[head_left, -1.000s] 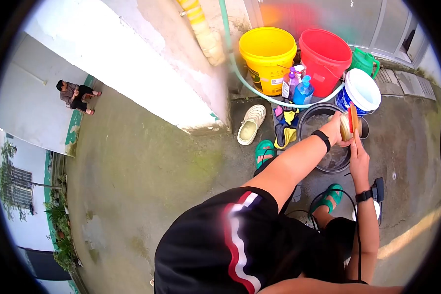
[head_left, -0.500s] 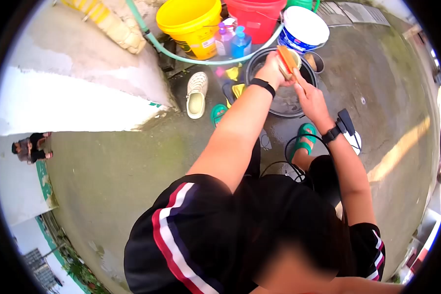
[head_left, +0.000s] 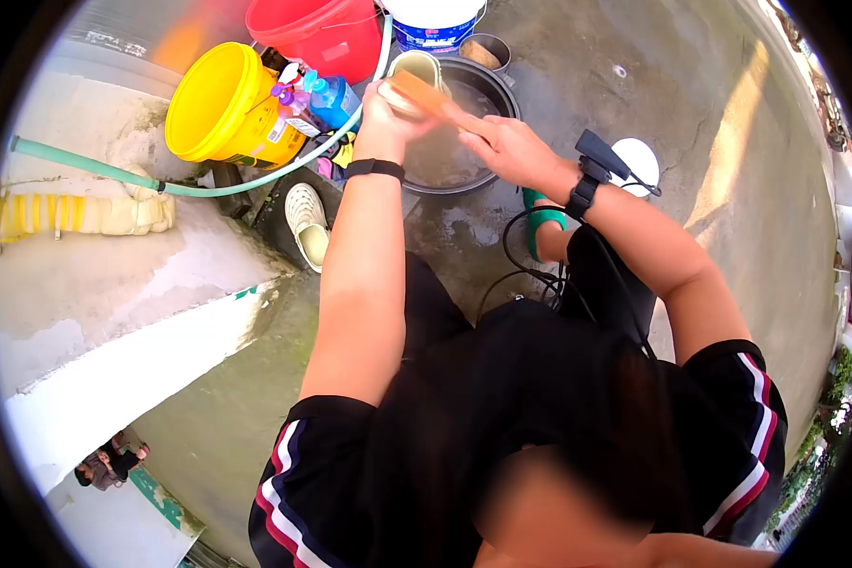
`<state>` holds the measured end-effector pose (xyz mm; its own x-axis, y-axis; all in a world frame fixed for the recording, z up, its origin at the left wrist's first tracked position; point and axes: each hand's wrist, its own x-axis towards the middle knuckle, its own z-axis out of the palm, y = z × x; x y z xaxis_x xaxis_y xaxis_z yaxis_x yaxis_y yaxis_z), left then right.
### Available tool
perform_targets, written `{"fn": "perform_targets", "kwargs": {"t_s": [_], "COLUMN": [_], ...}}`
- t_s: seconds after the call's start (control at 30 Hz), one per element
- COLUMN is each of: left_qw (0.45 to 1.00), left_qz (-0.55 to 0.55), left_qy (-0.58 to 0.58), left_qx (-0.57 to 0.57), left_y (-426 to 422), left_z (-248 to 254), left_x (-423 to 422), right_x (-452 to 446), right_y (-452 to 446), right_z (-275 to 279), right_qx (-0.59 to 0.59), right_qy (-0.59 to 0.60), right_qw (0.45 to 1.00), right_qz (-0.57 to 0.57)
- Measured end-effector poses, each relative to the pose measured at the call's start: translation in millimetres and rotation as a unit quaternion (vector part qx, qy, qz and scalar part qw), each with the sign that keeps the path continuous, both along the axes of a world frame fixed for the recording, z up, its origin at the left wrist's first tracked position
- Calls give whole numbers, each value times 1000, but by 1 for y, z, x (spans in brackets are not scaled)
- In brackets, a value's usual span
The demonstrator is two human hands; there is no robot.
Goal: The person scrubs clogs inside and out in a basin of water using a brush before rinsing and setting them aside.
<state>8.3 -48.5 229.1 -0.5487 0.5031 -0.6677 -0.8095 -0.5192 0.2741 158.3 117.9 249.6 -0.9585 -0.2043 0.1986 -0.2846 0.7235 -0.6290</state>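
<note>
My left hand [head_left: 386,121] is wrapped around a cream shoe [head_left: 422,66], held over the dark basin [head_left: 437,168] with its opening facing away from me. In my right hand [head_left: 528,154] is the handle of a wooden scrubbing brush [head_left: 424,97]. The brush head lies against the shoe, and its bristles are mostly hidden. Greyish water shows in the basin below. A matching cream shoe [head_left: 306,222] rests on the ground to the left of my left forearm.
A yellow bucket [head_left: 213,104], red bucket [head_left: 327,43] and white-and-blue bucket [head_left: 435,36] stand behind. Between them are a blue bottle [head_left: 333,102] and a purple-topped bottle [head_left: 295,106]. A pale green hose [head_left: 246,183] curves past. A small metal pot [head_left: 488,47] sits beside the basin.
The view has turned and shifted, so buckets and basin appear further left. Both hands still hold the shoe and brush; the brush now lies flatter across the shoe.
</note>
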Motion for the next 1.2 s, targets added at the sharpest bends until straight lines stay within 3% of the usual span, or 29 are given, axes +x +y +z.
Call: {"fn": "perform_targets", "kwargs": {"t_s": [0.03,0.07,0.13,0.23,0.3,0.37,0.47,0.5,0.53,0.6,0.67,0.77,0.9,1.0,1.03,1.07,1.13,1.2], "left_qw": [999,1000,997,999,999,998,996,998,999,993,998,995,994,993,995,993,1000,999], "left_qz": [8,4,11,-6,-11,23,33,18,4,23,-2,-21,-37,-20,-11,7,21,14], "left_qy": [-6,22,-17,-41,-13,-26,-42,-20,4,-93,-11,-43,-13,-67,-57,-80,2,10], "left_qx": [-32,5,68,-35,-42,-49,71,55,41,75,56,91,98,93,79,86,20,50], "left_y": [10,18,17,5,2,13,26,26,26,8,9,16,41,26,18,11,11,10], "left_z": [-14,-34,-26,-14,-10,-8,-55,-43,-33,-32,-18,-33,-50,-46,-30,-17,-7,-16], "left_x": [0,-9,-5,-5,-3,1,-21,-16,-14,-28,-19,-22,-15,-27,-25,-25,-19,-19], "right_x": [-12,-21,-26,-9,5,-7,-17,-21,-21,3,10,9,-6,-10,0,3,8,11], "right_y": [-6,-9,-9,1,6,-4,-12,-9,1,22,39,46,8,13,24,37,56,71], "right_z": [-2,-3,-5,-1,-1,-7,-18,-20,-17,-16,-21,-27,-24,-28,-14,-18,-12,-13], "right_qx": [5,10,0,19,44,76,108,117,142,183,197,219,172,118,197,199,237,239], "right_qy": [12,27,32,-2,-20,14,70,95,108,113,107,115,146,196,69,69,51,52], "right_qw": [1000,999,999,1000,999,996,989,985,983,976,974,969,972,973,978,977,970,969], "right_qz": [-15,-31,-24,-1,16,-42,-78,-81,-52,10,24,25,-64,-4,12,22,32,34]}}
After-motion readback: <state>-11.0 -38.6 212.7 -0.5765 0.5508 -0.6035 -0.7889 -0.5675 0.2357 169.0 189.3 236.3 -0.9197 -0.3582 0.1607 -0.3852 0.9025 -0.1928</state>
